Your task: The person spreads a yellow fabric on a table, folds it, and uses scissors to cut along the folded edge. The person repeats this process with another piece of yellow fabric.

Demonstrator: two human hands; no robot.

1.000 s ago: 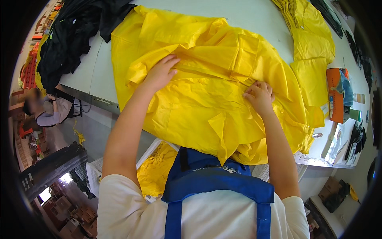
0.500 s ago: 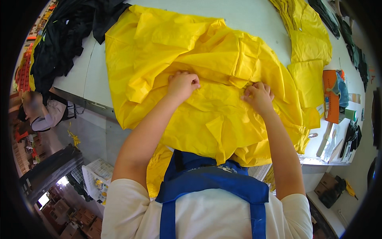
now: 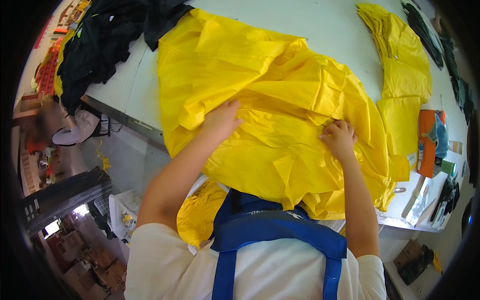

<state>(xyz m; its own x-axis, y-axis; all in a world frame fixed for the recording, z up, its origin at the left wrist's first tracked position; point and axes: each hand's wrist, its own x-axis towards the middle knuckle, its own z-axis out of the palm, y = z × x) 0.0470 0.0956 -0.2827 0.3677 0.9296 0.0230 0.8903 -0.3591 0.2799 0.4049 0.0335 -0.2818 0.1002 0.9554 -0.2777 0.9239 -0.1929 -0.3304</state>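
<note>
A large yellow garment (image 3: 250, 165), smooth and coat-like, lies crumpled across the table in front of me, its near edge hanging against my apron. My left hand (image 3: 220, 120) rests on its middle beside a raised fold; the hand is a little blurred, with thumb and fingers apart. Farther right, my right hand (image 3: 341, 139) has its fingers curled in and pinches the cloth just below a thick, flap-like fold. Layers of the garment hide what lies under it.
Dark clothing (image 3: 100, 45) is heaped at the far left. Folded yellow pieces (image 3: 402, 80) lie along the right, near an orange box (image 3: 426, 142). Yellow cloth (image 3: 200, 212) fills a container below the table edge. A person (image 3: 77, 125) sits at left.
My left hand has shifted left over the cloth and its fingers have loosened. My right hand keeps its place on the garment. The whole view has shifted slightly.
</note>
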